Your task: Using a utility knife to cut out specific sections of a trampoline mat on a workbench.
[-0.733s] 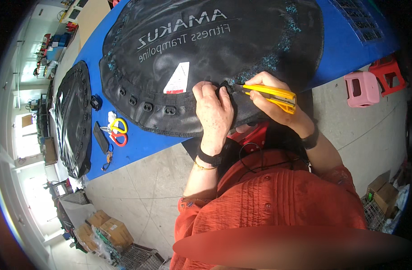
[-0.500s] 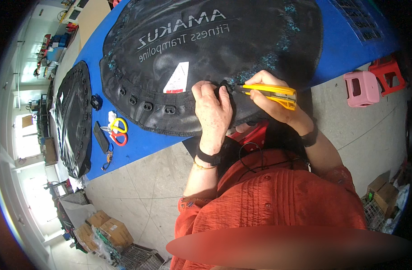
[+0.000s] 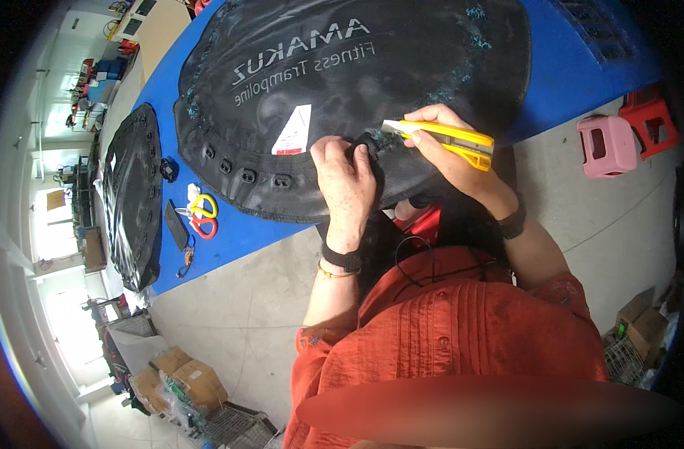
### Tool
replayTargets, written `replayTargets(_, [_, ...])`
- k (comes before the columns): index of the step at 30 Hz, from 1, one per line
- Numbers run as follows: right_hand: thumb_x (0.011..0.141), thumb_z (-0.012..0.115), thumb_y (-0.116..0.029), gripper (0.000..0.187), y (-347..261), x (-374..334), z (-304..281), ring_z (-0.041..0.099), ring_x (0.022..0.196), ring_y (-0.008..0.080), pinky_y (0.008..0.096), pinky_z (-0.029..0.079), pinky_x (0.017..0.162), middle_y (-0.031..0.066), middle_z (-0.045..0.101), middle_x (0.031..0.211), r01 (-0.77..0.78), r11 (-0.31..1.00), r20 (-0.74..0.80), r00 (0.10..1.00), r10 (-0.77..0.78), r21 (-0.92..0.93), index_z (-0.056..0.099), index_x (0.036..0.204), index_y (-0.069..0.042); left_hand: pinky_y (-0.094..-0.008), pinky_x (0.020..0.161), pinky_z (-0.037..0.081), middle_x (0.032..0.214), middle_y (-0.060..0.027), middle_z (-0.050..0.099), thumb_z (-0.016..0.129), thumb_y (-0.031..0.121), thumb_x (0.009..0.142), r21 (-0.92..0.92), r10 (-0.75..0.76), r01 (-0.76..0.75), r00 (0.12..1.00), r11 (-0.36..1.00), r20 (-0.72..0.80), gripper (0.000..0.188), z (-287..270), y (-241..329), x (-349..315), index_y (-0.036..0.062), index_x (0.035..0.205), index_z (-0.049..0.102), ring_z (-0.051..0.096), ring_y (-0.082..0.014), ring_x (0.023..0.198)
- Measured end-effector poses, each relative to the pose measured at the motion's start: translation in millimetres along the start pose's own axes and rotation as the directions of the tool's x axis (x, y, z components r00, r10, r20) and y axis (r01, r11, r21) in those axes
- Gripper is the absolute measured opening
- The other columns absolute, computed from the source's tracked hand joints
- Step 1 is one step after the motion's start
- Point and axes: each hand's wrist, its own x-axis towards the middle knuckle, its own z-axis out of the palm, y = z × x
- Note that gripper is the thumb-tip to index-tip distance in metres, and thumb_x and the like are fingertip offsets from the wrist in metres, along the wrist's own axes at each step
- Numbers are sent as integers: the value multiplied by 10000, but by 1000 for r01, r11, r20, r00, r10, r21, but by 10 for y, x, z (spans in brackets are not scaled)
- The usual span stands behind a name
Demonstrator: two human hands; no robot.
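Left hand [image 3: 345,177] pinches the black mat [image 3: 349,101]; right hand [image 3: 461,170] holds a yellow utility knife [image 3: 460,136].

Recorded black on the mat [image 3: 416,67] at 12 o'clock, with silver-grey lettering [image 3: 304,49] and teal-blue flecks [image 3: 474,41] toward 1. Noted white with red lower band on the label [image 3: 293,131] at 11. Logged yellow on the knife [image 3: 461,135] at 2; one yellow, one red loop on the scissors [image 3: 195,214] at 9; plain blue on the table [image 3: 559,105]; rust-red on the shirt [image 3: 443,314] at 5.
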Motion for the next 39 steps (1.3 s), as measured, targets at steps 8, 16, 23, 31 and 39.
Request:
replayTargets(8, [1035, 618, -66, 185, -11, 33, -29, 676, 977, 94, 254, 545, 847, 45, 676, 1065, 39, 994, -12, 999, -38, 99, 605, 1212, -13, -456, 884, 487, 1138, -203, 596, 701, 5, 890, 165, 64, -67, 998, 984, 22, 199, -168, 74, -1, -9, 1052, 586, 584, -394, 1056])
replayTargets(16, [1054, 604, -88, 225, -40, 30, -82, 626, 1051, 77, 235, 515, 908, 37, 618, 1143, 35, 968, -33, 999, -28, 247, 568, 1264, -16, -495, 1046, 458, 1288, -205, 633, 597, 22, 948, 350, 164, -188, 982, 918, 98, 309, -236, -94, -178, 17, 1256, 621, 585, -412, 1213])
replayTargets(23, [1071, 598, -178, 268, 58, 95, -173, 679, 1065, 145, 277, 546, 921, 89, 656, 1194, 9, 948, 24, 1000, -18, 318, 556, 1286, -24, -523, 1192, 346, 1393, -207, 568, 562, 15, 933, 272, 101, -137, 984, 952, 144, 437, -256, -129, -215, 26, 1370, 559, 503, -395, 1356])
replayTargets(31, [1071, 593, -274, 313, 123, 132, -241, 705, 981, 136, 275, 539, 893, 85, 729, 1065, 37, 929, -14, 999, -35, 369, 607, 1277, -40, -522, 1190, 348, 1378, -219, 558, 551, 39, 930, 255, 115, -144, 985, 956, 125, 426, -228, -144, -227, 4, 1354, 553, 498, -403, 1347])
replayTargets(39, [1072, 588, -251, 301, 170, 176, -245, 703, 960, 123, 264, 540, 869, 79, 733, 1061, 69, 948, -13, 998, -68, 309, 611, 1283, -38, -535, 1175, 351, 1369, -231, 559, 565, 72, 945, 224, 209, -227, 973, 948, 103, 410, -200, -249, -207, -7, 1345, 536, 495, -414, 1342])
